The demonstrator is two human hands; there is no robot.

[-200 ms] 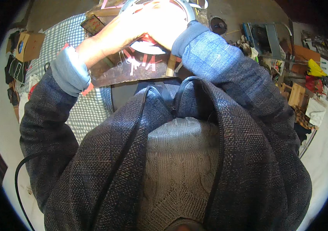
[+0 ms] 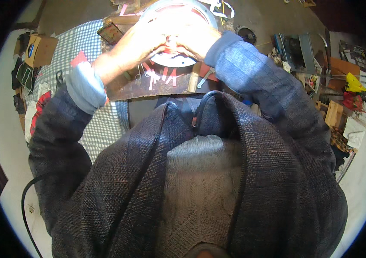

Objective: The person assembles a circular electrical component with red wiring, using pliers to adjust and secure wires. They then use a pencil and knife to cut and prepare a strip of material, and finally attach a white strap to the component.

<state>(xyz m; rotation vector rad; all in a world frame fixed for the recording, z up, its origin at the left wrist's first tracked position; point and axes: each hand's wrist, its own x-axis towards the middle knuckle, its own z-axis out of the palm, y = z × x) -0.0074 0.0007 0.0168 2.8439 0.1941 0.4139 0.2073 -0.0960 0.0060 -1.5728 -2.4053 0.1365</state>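
Left hand (image 2: 145, 42) and right hand (image 2: 198, 41) meet over round metal ring (image 2: 172, 61), upper centre of frame; glare hides grip, cannot tell. Work appears midway: reddish material (image 2: 171, 54) inside ring, pink strips (image 2: 165, 74) loose below.

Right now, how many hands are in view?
2: the left hand over the left side of the round, pale-rimmed frame, the right hand over its right side. Glare washes out the fingers; no other hand shows.
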